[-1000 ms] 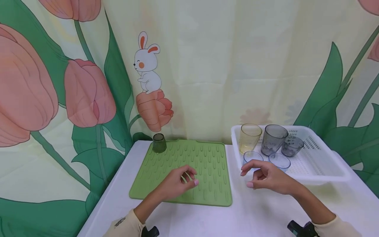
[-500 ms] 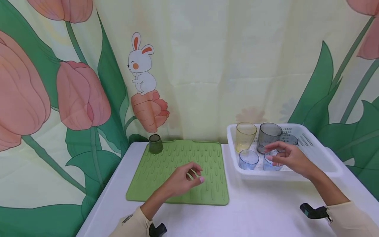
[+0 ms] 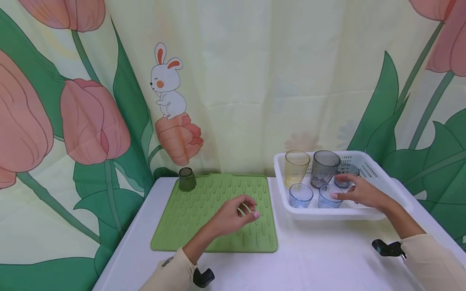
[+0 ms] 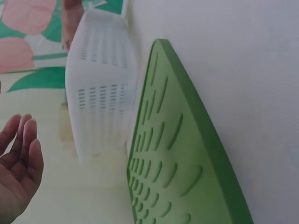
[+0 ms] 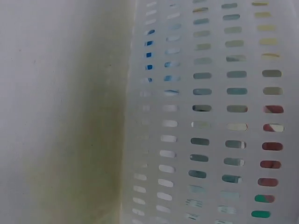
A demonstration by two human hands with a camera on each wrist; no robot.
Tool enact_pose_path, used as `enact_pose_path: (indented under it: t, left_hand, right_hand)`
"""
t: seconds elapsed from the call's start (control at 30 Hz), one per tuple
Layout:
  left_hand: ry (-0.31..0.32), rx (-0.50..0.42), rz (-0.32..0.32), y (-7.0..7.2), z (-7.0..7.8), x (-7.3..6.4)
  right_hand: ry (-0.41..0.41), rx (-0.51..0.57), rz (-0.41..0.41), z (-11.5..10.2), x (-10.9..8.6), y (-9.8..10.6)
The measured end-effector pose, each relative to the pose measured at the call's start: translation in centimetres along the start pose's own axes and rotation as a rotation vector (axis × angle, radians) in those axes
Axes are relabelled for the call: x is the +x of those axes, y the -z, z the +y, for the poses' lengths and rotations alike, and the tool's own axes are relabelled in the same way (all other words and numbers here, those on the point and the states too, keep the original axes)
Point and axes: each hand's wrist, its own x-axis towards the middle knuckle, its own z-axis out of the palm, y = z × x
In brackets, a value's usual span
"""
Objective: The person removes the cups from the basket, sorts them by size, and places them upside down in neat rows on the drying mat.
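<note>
In the head view my left hand (image 3: 234, 214) hovers over the green drying mat (image 3: 214, 238), fingers loosely bent and holding nothing. My right hand (image 3: 364, 194) reaches over the front rim of the white basket (image 3: 349, 214). Its thumb overlaps the right-hand small blue glass (image 3: 327, 199), and its forefinger lies across the front of the small grey glass (image 3: 349, 171). Beside these stand a second blue glass (image 3: 300, 197), a tall yellow glass (image 3: 295, 171) and a tall grey glass (image 3: 322, 169). A dark green glass (image 3: 187, 180) sits upside down at the mat's back left corner.
The mat and basket stand side by side on a white-clothed table (image 3: 309, 258), backed by a tulip-and-rabbit curtain (image 3: 240, 101). The basket's slotted wall (image 5: 205, 126) fills much of the right wrist view, hiding the right hand.
My right hand has moved from in front of the basket to over the glasses inside it. My left hand stays above the mat, slightly farther right. The head view has shifted a little.
</note>
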Motion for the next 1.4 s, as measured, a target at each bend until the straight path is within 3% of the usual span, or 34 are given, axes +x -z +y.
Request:
enact_pose_path:
  t: [0.23,0.47,1.0,1.13,1.4]
  left_hand:
    - [-0.008,0.026,-0.005,-0.6,0.8,1.6]
    - [-0.037,0.008,-0.025,-1.6,1.9,3.4]
    - [-0.086,0.046,-0.056,-3.4,4.1,6.6]
    - [-0.129,0.049,-0.066,-3.6,4.7,7.6]
    - [-0.151,0.069,-0.056,-3.9,5.7,8.6]
  right_hand:
    - [-0.042,-0.049,-0.144,0.6,0.3,0.0]
    - [-0.040,-0.061,-0.189,1.2,0.6,-0.2]
    - [0.028,-0.009,-0.130,0.3,0.9,-0.5]
    - [0.041,0.032,-0.112,-0.7,0.6,-0.1]
    - [0.103,0.126,-0.071,-3.3,-0.1,0.8]
